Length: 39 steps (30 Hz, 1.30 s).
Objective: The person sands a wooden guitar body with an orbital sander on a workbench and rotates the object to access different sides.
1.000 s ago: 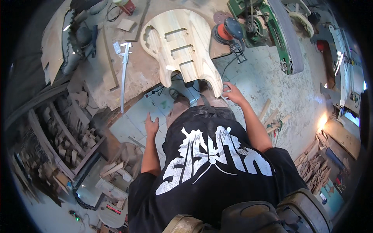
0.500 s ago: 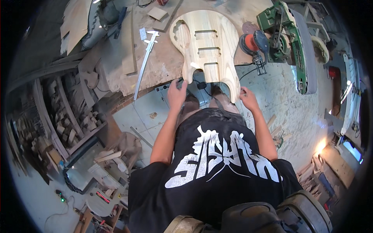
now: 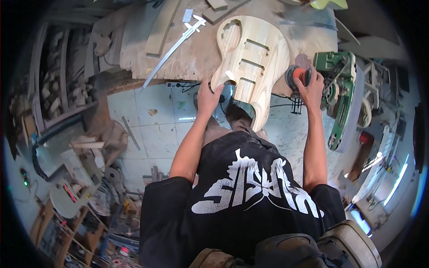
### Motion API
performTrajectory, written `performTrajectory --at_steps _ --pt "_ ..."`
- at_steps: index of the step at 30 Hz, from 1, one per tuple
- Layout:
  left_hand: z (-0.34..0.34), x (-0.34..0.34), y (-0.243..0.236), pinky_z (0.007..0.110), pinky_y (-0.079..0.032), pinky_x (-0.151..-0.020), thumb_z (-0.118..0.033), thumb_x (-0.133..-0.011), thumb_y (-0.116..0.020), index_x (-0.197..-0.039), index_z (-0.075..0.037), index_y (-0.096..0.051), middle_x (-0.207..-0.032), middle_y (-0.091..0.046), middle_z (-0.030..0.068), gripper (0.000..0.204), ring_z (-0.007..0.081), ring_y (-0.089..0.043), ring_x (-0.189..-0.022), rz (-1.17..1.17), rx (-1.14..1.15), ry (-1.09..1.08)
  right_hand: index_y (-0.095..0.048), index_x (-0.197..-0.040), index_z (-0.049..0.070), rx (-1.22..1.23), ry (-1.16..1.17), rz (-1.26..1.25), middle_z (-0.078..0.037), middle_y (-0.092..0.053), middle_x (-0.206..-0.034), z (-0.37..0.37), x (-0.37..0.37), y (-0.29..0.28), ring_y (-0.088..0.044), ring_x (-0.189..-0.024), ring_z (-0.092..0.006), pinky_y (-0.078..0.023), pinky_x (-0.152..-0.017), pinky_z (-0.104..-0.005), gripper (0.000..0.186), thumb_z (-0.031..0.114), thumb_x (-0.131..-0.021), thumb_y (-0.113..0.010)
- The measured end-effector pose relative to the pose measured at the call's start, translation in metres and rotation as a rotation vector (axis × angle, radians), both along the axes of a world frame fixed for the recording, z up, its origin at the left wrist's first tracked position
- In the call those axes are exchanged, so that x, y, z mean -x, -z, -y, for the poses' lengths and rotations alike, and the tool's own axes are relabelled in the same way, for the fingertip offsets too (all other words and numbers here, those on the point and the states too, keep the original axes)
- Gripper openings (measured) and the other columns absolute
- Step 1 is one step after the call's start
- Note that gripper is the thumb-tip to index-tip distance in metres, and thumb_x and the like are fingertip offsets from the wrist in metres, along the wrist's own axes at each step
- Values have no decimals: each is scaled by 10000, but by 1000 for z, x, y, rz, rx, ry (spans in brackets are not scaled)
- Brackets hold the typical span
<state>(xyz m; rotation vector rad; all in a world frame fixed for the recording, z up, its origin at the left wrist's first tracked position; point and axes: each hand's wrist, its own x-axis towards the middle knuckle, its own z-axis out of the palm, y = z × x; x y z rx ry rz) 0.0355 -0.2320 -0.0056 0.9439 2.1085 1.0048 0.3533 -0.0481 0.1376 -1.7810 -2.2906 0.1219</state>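
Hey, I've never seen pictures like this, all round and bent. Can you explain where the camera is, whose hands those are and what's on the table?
There's no robot here: the view comes from a wide fisheye camera on a person's head, looking down, so straight edges curve near the rim. The hands are that person's own, bare. The left hand touches a horn of a pale wooden guitar body; whether it grips is hard to tell. The right hand is closed around an orange-and-black sander at the right. On the workbench also lie a metal caliper and a wooden strip. The green machine stands further right.
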Motion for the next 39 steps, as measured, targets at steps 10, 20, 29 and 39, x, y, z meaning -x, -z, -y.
performTrajectory --at_steps 10,20,29,39 --pt "9 -21 3 434 -556 -869 -324 -937 -769 -1381 -26 -568 -1137 -736 238 571 343 -726 -944 188 -26 -170 -421 -1560 241 252 107 100 -315 -499 -1353 -41 -23 24 -628 -1134 -549 -523 -997 -553 857 337 -780 -762" --pt "3 13 -2 346 -571 -923 -153 -952 -763 -1353 91 -549 -1180 -751 197 516 226 -738 -1037 320 28 12 -431 -1536 207 165 222 -50 -209 -521 -1388 20 -17 -23 -614 -1211 -453 -516 -1005 -528 869 305 -740 -765" --pt "22 -10 4 347 -581 -901 -195 -900 -847 -1219 89 -485 -1160 -735 256 560 234 -731 -1035 576 122 251 -513 -1435 59 9 458 -315 -183 -605 -1312 181 -22 -94 -612 -1218 -366 -470 -1067 -436 823 228 -708 -859" --pt "-3 35 5 368 -566 -814 -315 -906 -802 -935 -1 -745 -921 -781 132 320 228 -738 -864 278 74 630 -543 -1345 57 137 655 -417 -178 -616 -1260 302 57 -102 -627 -1193 -351 -498 -1027 -430 725 144 -689 -840"
